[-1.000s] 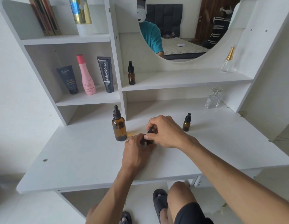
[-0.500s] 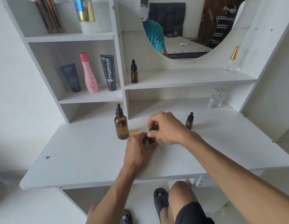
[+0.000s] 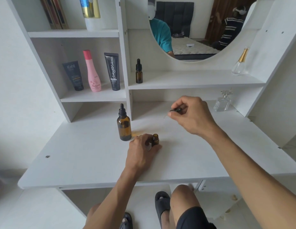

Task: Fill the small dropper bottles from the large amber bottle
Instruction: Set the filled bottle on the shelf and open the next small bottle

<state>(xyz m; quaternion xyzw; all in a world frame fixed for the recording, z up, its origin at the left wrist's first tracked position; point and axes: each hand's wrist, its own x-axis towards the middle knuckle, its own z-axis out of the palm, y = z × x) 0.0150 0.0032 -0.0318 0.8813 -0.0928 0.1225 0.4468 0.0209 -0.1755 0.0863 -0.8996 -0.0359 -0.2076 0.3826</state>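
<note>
Dropper cap now lifted off small bottle, in right hand.

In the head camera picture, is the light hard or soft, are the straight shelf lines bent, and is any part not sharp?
Head view: the light is soft and even, with only faint shadows under the hands; an amber glow lies on the desk beside the large amber bottle. Head view: the wide lens bows and tilts the shelf edges toward the borders. Head view: the centre is sharp, while the far left edge is smeared.

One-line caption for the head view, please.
Left hand steadies an uncapped small dropper bottle while right hand lifts its dropper cap away.
</note>
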